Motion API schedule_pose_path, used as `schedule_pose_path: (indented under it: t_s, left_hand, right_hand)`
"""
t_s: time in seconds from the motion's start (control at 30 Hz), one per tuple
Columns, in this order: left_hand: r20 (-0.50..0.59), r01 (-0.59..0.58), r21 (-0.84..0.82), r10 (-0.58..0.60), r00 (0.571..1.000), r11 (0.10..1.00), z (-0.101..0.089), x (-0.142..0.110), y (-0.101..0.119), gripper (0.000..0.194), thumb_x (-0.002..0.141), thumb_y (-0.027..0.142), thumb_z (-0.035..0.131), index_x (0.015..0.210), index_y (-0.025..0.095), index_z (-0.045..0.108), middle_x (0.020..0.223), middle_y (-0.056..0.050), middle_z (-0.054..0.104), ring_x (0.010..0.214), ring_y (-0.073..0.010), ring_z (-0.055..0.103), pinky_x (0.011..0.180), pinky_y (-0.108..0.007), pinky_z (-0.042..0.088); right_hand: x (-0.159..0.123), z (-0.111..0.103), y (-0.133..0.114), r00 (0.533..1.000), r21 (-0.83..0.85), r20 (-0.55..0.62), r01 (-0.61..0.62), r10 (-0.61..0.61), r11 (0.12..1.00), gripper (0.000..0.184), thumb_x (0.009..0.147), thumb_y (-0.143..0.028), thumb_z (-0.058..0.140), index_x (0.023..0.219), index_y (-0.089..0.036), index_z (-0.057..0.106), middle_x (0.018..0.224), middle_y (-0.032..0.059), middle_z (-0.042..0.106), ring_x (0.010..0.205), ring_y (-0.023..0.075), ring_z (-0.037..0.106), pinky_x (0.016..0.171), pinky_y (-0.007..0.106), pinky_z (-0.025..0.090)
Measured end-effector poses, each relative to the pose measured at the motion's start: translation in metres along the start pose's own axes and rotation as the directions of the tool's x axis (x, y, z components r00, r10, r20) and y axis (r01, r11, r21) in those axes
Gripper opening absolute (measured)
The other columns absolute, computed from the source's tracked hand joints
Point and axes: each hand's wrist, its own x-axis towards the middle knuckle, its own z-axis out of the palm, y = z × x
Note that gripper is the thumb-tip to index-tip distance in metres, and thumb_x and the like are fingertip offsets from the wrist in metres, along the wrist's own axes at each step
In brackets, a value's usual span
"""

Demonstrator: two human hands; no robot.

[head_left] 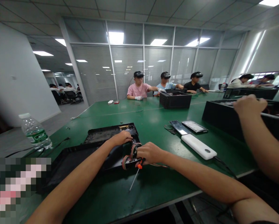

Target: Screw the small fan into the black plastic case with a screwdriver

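A black computer case (pixel 83 155) lies flat on the green table (pixel 153 189) in front of me. My left hand (pixel 122 137) is closed on the case's near right corner. My right hand (pixel 150 153) is curled round a bundle of coloured ribbon wires (pixel 130 155) at that corner and also grips a screwdriver (pixel 135 178) with an orange and black handle. The screwdriver's thin shaft points down and left, with its tip close to the table.
A water bottle (pixel 35 131) stands at the left. A white power bank (pixel 198 147) and two flat dark parts (pixel 188 126) lie to the right. Another person's arm (pixel 260 137) reaches over a black case (pixel 225 116) at far right. Three people sit at the far end by another black case (pixel 175 99).
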Motion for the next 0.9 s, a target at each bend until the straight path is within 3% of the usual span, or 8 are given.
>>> schedule_pose_path:
  t_s: [0.13, 0.2, 0.23, 0.33, 0.4, 0.53, 0.73, 0.9]
  left_hand:
    - [-0.027, 0.025, -0.055, -0.027, 0.999, 0.998, 0.000, -0.004, 0.002, 0.023, 0.086, 0.022, 0.046, 0.096, 0.014, 0.065, 0.089, -0.009, 0.066, 0.084, -0.0144, 0.058, 0.077, -0.023, 0.041]
    - [-0.026, 0.057, -0.080, -0.059, 0.998, 0.995, -0.002, -0.004, 0.005, 0.021, 0.084, 0.022, 0.048, 0.094, 0.014, 0.065, 0.089, -0.008, 0.066, 0.082, -0.0138, 0.059, 0.077, -0.022, 0.041]
    - [-0.028, 0.076, -0.089, -0.078, 0.997, 0.993, -0.003, -0.004, 0.007, 0.020, 0.084, 0.021, 0.050, 0.093, 0.014, 0.065, 0.088, -0.007, 0.066, 0.081, -0.0135, 0.059, 0.076, -0.022, 0.041]
    - [-0.038, 0.125, -0.101, -0.130, 0.991, 0.987, -0.003, -0.003, 0.008, 0.018, 0.081, 0.021, 0.053, 0.090, 0.014, 0.066, 0.085, -0.006, 0.066, 0.078, -0.0129, 0.059, 0.074, -0.021, 0.041]
    - [-0.047, 0.153, -0.106, -0.158, 0.986, 0.983, -0.001, -0.003, 0.008, 0.017, 0.079, 0.020, 0.054, 0.089, 0.013, 0.066, 0.084, -0.006, 0.066, 0.075, -0.0124, 0.059, 0.071, -0.020, 0.042]
    - [-0.062, 0.213, -0.129, -0.222, 0.973, 0.968, 0.004, -0.003, 0.006, 0.018, 0.074, 0.018, 0.055, 0.086, 0.012, 0.066, 0.079, -0.004, 0.065, 0.065, -0.0105, 0.057, 0.064, -0.019, 0.042]
    - [-0.061, 0.240, -0.182, -0.255, 0.965, 0.953, 0.003, -0.002, 0.010, 0.019, 0.069, 0.015, 0.053, 0.083, 0.011, 0.065, 0.070, -0.001, 0.062, 0.061, -0.0097, 0.055, 0.060, -0.018, 0.042]
    - [-0.051, 0.252, -0.192, -0.266, 0.963, 0.948, 0.000, -0.002, 0.014, 0.019, 0.071, 0.018, 0.054, 0.084, 0.011, 0.066, 0.067, -0.001, 0.061, 0.059, -0.0094, 0.053, 0.059, -0.018, 0.040]
  right_hand:
    - [0.000, -0.001, -0.002, 0.999, 0.087, -0.033, -0.029, 0.032, 0.996, 0.037, 0.080, -0.053, 0.045, 0.081, -0.017, 0.051, 0.081, 0.0018, 0.056, 0.065, 0.0111, 0.049, 0.050, 0.022, 0.026]
    - [-0.002, -0.003, 0.004, 0.968, 0.182, -0.123, -0.193, 0.217, 0.964, 0.034, 0.078, -0.050, 0.050, 0.085, -0.017, 0.050, 0.083, 0.0027, 0.054, 0.066, 0.0111, 0.048, 0.054, 0.022, 0.030]
    - [-0.003, -0.004, 0.009, 0.916, 0.245, -0.176, -0.315, 0.361, 0.917, 0.033, 0.078, -0.047, 0.051, 0.088, -0.016, 0.049, 0.083, 0.0032, 0.053, 0.067, 0.0113, 0.048, 0.056, 0.022, 0.032]
    - [-0.014, -0.008, 0.038, 0.641, 0.446, -0.227, -0.601, 0.733, 0.663, 0.029, 0.081, -0.035, 0.045, 0.099, -0.013, 0.044, 0.084, 0.0043, 0.051, 0.070, 0.0118, 0.047, 0.061, 0.023, 0.037]
    - [-0.024, -0.011, 0.059, 0.568, 0.549, -0.154, -0.631, 0.809, 0.547, 0.031, 0.082, -0.034, 0.043, 0.102, -0.011, 0.044, 0.084, 0.0040, 0.052, 0.069, 0.0116, 0.047, 0.062, 0.023, 0.038]
    - [-0.038, -0.017, 0.081, 0.617, 0.667, -0.021, -0.578, 0.787, 0.471, 0.033, 0.079, -0.040, 0.047, 0.096, -0.013, 0.057, 0.078, 0.0014, 0.057, 0.066, 0.0113, 0.049, 0.063, 0.023, 0.038]
    - [-0.026, -0.012, 0.072, 0.570, 0.691, -0.107, -0.547, 0.815, 0.473, 0.031, 0.078, -0.040, 0.048, 0.086, -0.014, 0.064, 0.078, 0.0025, 0.062, 0.068, 0.0124, 0.052, 0.062, 0.022, 0.038]
    - [-0.018, -0.003, 0.065, 0.585, 0.652, -0.070, -0.587, 0.808, 0.481, 0.029, 0.077, -0.037, 0.049, 0.085, -0.015, 0.065, 0.075, 0.0019, 0.063, 0.063, 0.0118, 0.052, 0.059, 0.022, 0.038]
